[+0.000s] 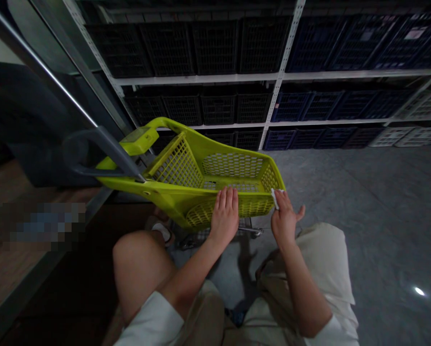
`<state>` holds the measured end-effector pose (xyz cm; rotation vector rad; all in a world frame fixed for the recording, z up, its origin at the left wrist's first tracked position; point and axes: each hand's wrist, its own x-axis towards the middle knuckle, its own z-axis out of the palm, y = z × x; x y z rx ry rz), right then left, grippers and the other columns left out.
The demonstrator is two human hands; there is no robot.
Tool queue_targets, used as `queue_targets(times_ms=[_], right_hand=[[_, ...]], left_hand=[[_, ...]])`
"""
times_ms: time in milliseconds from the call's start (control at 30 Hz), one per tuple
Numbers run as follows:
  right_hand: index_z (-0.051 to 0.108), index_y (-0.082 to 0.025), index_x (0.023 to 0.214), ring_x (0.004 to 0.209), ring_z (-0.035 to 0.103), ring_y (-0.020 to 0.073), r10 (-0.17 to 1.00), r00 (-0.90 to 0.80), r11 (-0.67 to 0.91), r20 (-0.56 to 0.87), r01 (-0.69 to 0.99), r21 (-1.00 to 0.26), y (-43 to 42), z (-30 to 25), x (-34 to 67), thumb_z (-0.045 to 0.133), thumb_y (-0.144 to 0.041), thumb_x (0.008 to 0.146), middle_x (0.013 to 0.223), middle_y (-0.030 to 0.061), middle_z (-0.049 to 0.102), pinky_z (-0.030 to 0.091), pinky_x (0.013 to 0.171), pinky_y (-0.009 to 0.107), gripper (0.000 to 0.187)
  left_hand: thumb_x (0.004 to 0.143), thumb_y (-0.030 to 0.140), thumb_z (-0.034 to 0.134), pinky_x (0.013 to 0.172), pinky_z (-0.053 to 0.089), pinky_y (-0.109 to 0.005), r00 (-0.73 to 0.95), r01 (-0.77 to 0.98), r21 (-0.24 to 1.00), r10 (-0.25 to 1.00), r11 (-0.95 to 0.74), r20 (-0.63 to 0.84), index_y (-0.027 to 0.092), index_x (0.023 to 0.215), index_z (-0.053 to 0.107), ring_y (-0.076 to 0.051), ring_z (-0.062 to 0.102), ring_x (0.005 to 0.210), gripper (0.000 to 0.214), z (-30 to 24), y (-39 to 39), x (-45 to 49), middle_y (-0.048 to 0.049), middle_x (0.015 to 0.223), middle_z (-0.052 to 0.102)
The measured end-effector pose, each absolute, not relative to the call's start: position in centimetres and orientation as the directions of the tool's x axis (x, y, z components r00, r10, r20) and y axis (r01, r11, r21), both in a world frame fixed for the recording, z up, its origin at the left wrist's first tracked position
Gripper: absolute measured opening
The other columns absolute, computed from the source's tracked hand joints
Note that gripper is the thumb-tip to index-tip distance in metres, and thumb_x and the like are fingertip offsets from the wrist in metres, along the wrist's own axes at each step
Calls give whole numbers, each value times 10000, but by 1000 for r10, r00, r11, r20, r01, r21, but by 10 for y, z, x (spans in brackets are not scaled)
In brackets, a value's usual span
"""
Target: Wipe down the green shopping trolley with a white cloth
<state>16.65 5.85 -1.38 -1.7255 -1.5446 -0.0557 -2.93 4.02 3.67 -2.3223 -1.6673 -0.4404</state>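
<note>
A yellow-green plastic shopping cart (186, 192) with perforated basket walls stands in front of my knees. My left hand (225, 211) rests on the near side of its basket, fingers stretched out over the top rim. At the right end of the same rim, my right hand (284, 216) presses a small white cloth (274, 198) against the corner, its thumb sticking out to the side. Most of the cloth is hidden under the fingers, and I cannot tell whether it is fabric or paper. The basket holds nothing that I can see.
White metal shelving (280, 79) stands behind the cart, loaded with black crates (168, 48), blue crates (316, 43) and some white crates (392, 137). A grey handle on a metal pole (57, 77) reaches in from the left. Grey floor (374, 192) stretches to the right.
</note>
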Motion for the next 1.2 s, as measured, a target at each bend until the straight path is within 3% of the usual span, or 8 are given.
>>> queue_targets(times_ms=[233,400,533,700,867,967,1200], right_hand=[[495,-221,1437,1453,398,199,883,-77,329,462,805,-495,50,18,82,356,-15,764,1483,78,549,61,1213,526,717],[456,-260,1467,1451,399,187,865,-173,403,470,798,-448,47,20,101,376,2,730,1510,54,522,18,1217,520,786],[478,-277,1449,1436,424,183,850,-106,354,516,840,-412,52,6,144,374,-12,735,1491,38,546,67,1215,518,768],[529,-272,1408,1416,455,210,848,109,187,518,854,-485,60,-19,191,351,-59,778,1465,61,570,139,1183,565,688],[545,-276,1394,1419,448,241,808,315,6,498,841,-541,60,-21,181,340,-65,773,1445,71,588,109,1157,635,687],[515,-258,1420,1412,458,225,818,265,51,511,850,-524,57,-9,148,338,-43,768,1462,80,569,96,1172,616,709],[514,-234,1418,1445,411,190,866,-60,312,496,840,-444,53,15,93,357,2,741,1471,60,563,104,1209,524,733]], left_hand=[[923,168,449,1225,314,-486,290,954,-49,877,-294,383,43,1483,399,-316,368,1469,576,34,43,-29,-184,1530,468],[928,168,451,1237,285,-482,323,943,-54,864,-329,387,4,1503,352,-323,345,1477,606,34,43,-31,-200,1550,434],[912,162,474,1240,272,-486,330,939,-44,861,-340,386,-16,1508,332,-334,337,1477,638,36,41,-32,-218,1558,414],[906,173,483,1245,259,-493,330,940,-40,874,-339,357,-20,1517,315,-344,324,1482,663,38,41,-33,-225,1572,389],[890,141,475,1245,255,-506,338,939,-59,882,-338,327,-33,1529,271,-341,272,1508,693,38,41,-32,-240,1597,336],[893,125,465,1245,259,-505,333,942,-67,882,-330,333,-35,1527,273,-343,270,1508,682,37,41,-32,-241,1595,339],[898,110,447,1250,253,-499,347,935,-70,855,-348,386,-24,1537,240,-322,129,1542,685,32,41,-33,-233,1631,254]])
